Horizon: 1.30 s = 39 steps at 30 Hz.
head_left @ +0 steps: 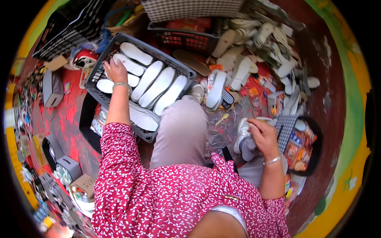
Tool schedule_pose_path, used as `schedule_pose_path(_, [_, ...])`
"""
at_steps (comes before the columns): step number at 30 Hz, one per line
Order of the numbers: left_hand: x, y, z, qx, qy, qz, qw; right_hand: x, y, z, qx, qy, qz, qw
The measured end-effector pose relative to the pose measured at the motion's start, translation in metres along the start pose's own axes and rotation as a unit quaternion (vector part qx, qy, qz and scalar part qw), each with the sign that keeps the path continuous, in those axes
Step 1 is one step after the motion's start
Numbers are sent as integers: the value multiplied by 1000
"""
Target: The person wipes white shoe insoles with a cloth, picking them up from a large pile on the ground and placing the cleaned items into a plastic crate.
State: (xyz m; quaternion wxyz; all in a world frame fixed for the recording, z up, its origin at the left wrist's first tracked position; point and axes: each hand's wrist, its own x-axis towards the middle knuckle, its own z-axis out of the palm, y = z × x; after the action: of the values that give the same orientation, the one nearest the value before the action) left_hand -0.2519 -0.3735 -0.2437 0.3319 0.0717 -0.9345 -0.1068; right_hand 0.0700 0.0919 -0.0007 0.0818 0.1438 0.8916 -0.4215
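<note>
My left hand rests over white shoe soles in a grey plastic crate, its fingers apart at the crate's left side. Several white shoe soles lie in rows there, partly stacked. A bracelet circles that wrist. Above my bent right leg, my right hand is raised with its fingers curled together. Whatever it may hold is hidden. Just beside it is my white shoe. Between crate and hand, a pale pair of soles lies on the floor.
A large heap of loose soles covers the floor at the far right. Behind the crate stands a black crate with red contents. A dark bin of colourful packets is at right; a checkered box stands at left.
</note>
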Motion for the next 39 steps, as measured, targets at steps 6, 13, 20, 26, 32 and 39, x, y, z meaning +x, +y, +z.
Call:
schedule_pose_path(6, [80,246,-95,-316,-16,269,910,-12,-5,9,-108,-73,-148,980])
schedule_pose_path(13, [3,456,-84,2,-568,436,698,-13,8,-15,-189,-111,-172,960])
schedule_pose_path(20, [-168,460,51,10,-671,233,703,-17,27,-55,-188,-75,-104,974])
schedule_pose_path(26, [-258,399,7,35,-685,-65,724,-24,30,-72,-145,-85,-95,981])
schedule_pose_path(32, [-290,387,32,42,-659,-112,743,-22,31,-82,-115,-108,-67,985])
schedule_pose_path(39, [-308,378,62,39,-654,-141,743,-16,32,-82,-130,-101,-90,982])
